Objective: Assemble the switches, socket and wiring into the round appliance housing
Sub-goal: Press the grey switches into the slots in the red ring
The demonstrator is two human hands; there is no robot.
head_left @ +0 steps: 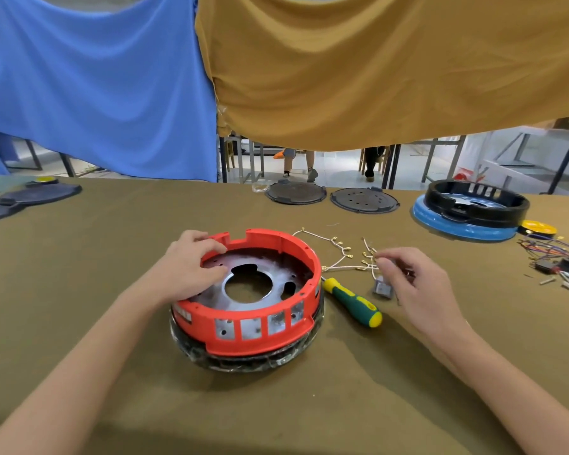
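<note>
Olive desk (79,290): rigid red housing (260,336) is being steadied by left hand (188,267), fingers curled over its rim; beside it, limp wiring (342,257) is being pinched by right hand (414,284).

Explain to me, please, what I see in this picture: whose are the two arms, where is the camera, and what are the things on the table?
There is no machine here. The camera sits on a person's head and looks down at their own arms. The left hand grips the rim of the red round housing, which stands on the cloth-covered table. The right hand pinches one end of the white wiring; a small grey switch sits just below its fingers, seemingly on that wire. A green and yellow screwdriver lies between housing and hand. Farther back lie two dark round plates, a black housing on a blue base, and loose coloured wires.
</note>
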